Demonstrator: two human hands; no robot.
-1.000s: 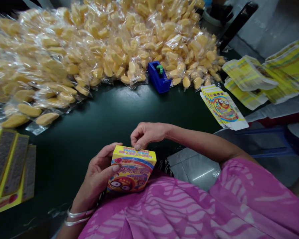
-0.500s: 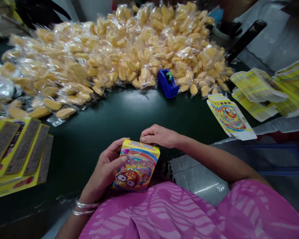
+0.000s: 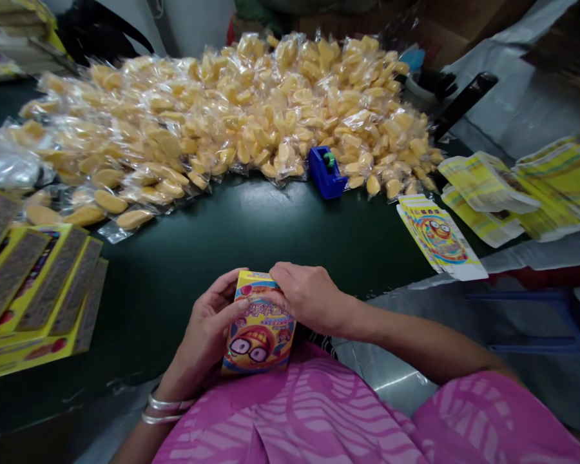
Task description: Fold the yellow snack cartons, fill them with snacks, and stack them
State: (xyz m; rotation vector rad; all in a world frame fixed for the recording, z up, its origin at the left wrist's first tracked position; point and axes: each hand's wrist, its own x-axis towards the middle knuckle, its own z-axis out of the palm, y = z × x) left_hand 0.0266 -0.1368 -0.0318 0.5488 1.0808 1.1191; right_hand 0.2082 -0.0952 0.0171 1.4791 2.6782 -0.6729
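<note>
A small yellow box (image 3: 256,341) with a cartoon face in glasses stands at my lap, by the near edge of the dark green table. My left hand (image 3: 215,325) grips its left side, thumb across the front. At the top right corner, my right hand (image 3: 309,296) is closed on the box, its fingers over the top edge and front. Some of the fingers of both hands are hidden behind the box.
Wrapped yellow pieces (image 3: 241,122) are heaped across the back of the green table (image 3: 251,225). A blue tape dispenser (image 3: 327,174) stands before them. Flat printed cartons (image 3: 442,238) lie at right, folded yellow cartons (image 3: 555,187) behind. Yellow packs (image 3: 43,290) are stacked at left.
My right hand has come down from above the box's top edge onto its top right corner and front. The box front now faces me more squarely. The camera view has shifted slightly.
</note>
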